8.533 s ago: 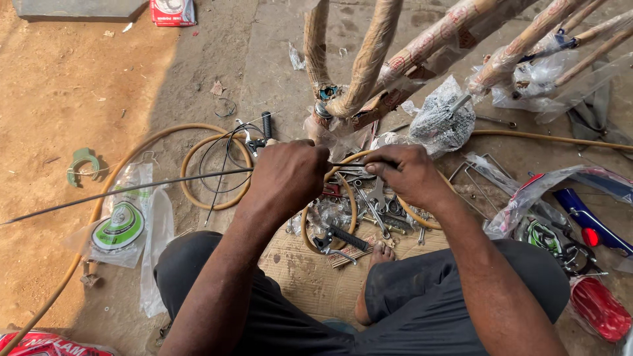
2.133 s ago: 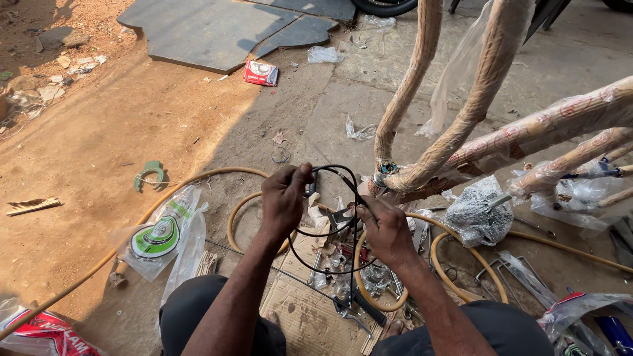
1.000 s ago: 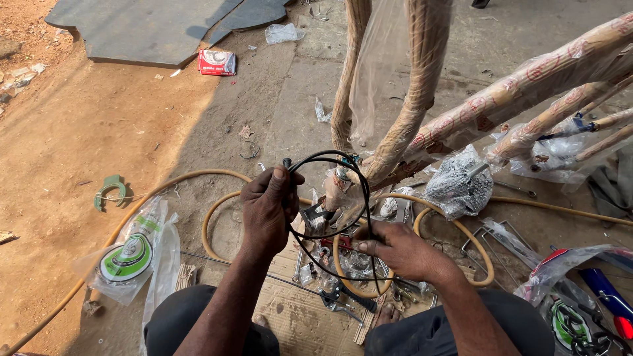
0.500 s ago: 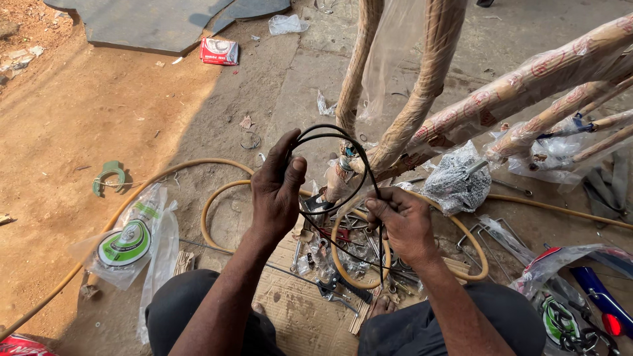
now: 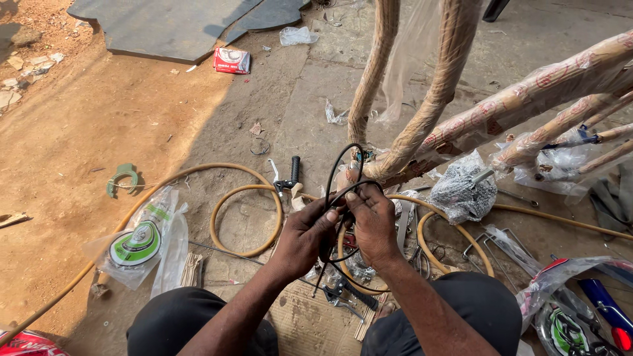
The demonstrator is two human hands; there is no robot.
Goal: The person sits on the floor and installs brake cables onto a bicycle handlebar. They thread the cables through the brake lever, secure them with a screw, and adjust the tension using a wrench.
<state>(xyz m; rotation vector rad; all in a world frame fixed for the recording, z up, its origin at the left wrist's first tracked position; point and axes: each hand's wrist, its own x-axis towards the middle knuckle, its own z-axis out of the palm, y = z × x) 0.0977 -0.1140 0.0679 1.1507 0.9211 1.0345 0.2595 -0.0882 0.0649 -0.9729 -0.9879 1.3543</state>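
In the head view, a thin black cable (image 5: 337, 173) is held between both hands just above the person's knees. The cable is dark, smooth and glossy, and it is bent into several loose loops. One loop rises above the hands toward the wrapped bicycle frame (image 5: 455, 99), and another hangs down below them over the small metal parts (image 5: 349, 296) on the ground. A straight end of the cable is seen pointing down to the lower left.

The left hand (image 5: 304, 238) is closed around the cable, with the thumb pressed on top where the loops cross. The right hand (image 5: 373, 221) is also clamped on the cable, and its fingertips (image 5: 351, 198) are pinched together on the strands just beside the left thumb. The two hands are touching each other.

The frame tubes are covered with brown paper and clear plastic. A yellow hose (image 5: 245, 221) is laid in coils on the ground around the hands. A brake lever with a black grip (image 5: 287, 178) is lying just beyond the left hand. A clear plastic bag with a green round label (image 5: 138, 245) is seen to the left, and a small red and white box (image 5: 231, 60) is lying far away near grey sheets.
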